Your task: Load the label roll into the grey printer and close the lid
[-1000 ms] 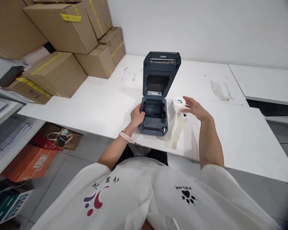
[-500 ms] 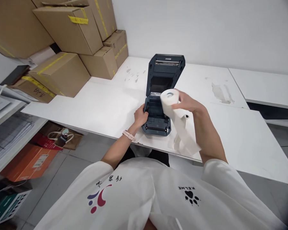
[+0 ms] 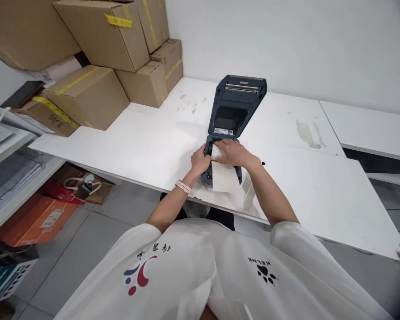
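Observation:
A dark blue-grey label printer (image 3: 237,101) stands on the white table with its lid raised. My left hand (image 3: 200,161) is closed on the left edge of the printer's base. My right hand (image 3: 234,152) is wrapped over a white label roll (image 3: 216,152) that sits down in the open compartment. Fingers hide most of the roll. From it a loose strip of label paper (image 3: 225,178) runs out over the printer's front. Another pale strip (image 3: 249,198) lies on the table, partly behind my right forearm.
Cardboard boxes (image 3: 90,95) with yellow tape are stacked on the table's left end. A white wall (image 3: 286,49) rises behind the table (image 3: 160,142). Below at left are a shelf with papers (image 3: 13,182) and an orange box (image 3: 36,218) on the floor.
My right hand has lowered the label roll from above the printer into its compartment. The roll's strip now lies over the printer's front. My left hand stays on the printer's edge.

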Tool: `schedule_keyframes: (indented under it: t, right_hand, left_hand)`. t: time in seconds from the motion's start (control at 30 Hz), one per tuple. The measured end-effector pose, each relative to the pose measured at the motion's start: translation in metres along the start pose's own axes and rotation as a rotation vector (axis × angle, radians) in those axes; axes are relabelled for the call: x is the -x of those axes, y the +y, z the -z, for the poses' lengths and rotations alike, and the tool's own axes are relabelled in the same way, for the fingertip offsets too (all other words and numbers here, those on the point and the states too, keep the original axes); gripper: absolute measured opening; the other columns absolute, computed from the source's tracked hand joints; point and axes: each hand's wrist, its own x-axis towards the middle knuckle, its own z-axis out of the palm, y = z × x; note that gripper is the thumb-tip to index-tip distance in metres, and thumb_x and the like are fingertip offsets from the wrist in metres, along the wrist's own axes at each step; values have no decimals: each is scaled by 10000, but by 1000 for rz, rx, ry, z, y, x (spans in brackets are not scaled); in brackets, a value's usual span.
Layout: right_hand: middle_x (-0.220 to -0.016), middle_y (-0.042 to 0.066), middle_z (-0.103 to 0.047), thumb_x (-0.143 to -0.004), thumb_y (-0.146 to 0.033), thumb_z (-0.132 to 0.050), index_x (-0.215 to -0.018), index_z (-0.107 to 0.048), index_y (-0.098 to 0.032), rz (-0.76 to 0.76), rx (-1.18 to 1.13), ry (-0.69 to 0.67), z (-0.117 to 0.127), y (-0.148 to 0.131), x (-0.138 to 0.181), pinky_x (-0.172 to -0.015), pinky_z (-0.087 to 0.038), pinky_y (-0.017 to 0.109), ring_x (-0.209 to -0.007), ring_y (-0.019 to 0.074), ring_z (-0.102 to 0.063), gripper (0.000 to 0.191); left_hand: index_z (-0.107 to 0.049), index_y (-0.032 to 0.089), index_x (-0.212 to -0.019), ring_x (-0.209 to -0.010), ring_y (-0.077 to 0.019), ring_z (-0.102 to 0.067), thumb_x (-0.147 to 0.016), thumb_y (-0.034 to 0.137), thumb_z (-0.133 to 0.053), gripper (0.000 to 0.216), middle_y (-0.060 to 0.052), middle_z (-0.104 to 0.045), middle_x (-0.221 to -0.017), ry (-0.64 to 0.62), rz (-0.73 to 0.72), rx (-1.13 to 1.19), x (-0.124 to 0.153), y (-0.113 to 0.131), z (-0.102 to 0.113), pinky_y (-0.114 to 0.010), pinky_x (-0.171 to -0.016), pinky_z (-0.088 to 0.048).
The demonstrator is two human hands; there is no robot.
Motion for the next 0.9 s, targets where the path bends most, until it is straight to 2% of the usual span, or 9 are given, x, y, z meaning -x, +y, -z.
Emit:
schedule_keyframes:
  t: [0.1,0.17,0.27,0.43,0.7,0.9]
  right_hand:
    - [-1493,173,-601,-1012,-318,-507,-1457,-560,-131,95,-115,216,-18,-14,45,-1133,-484,522,-1386,361,-560,486]
    - [-1521,148,-594,-1059,-349,-433,-1446,-587,-135,146,-164,259,-36,-26,71,-1157,-481,511,-1429,338,-536,468]
    - [-1583,131,-534,-1079,-378,-399,-1467,-583,-142,115,-177,308,-62,-44,93,-1207,-438,532,-1496,336,-473,490]
    - [-1623,94,-485,-1079,-383,-413,-1510,-546,-208,50,-193,358,-81,-57,96,-1228,-403,547,-1542,312,-412,484]
    - [-1597,124,-520,-1056,-396,-470,-1463,-576,-195,29,-196,359,-73,-62,95,-1133,-454,546,-1498,342,-448,466]
    - [-1557,146,-559,-1025,-388,-530,-1408,-617,-202,13,-279,404,-72,-67,95,-1090,-463,608,-1449,388,-484,435]
  left_hand:
    - [-669,260,-1288,-1092,-324,-707,-774,111,-512,558,-60,-777,-1174,7,-3,91,0,-4,-3,-453,-992,-517]
    - [-666,246,-1303,-1120,-317,-699,-767,112,-508,575,-67,-763,-1236,8,-25,203,0,-8,-6,-453,-1011,-520]
    - [-649,229,-1331,-1186,-290,-679,-757,120,-505,603,-71,-725,-1334,2,-45,379,-2,-14,-11,-419,-1030,-530]
    - [-623,161,-1352,-1276,-279,-639,-723,109,-518,640,-117,-679,-1405,4,-30,558,-5,-17,-16,-404,-1093,-509]
    - [-584,112,-1377,-1287,-268,-634,-721,87,-511,661,-153,-647,-1435,5,-5,580,-2,-13,-14,-386,-1091,-514]
    - [-549,148,-1430,-1346,-280,-601,-788,139,-539,642,-146,-601,-1499,-28,19,605,-1,-14,-14,-416,-1132,-494]
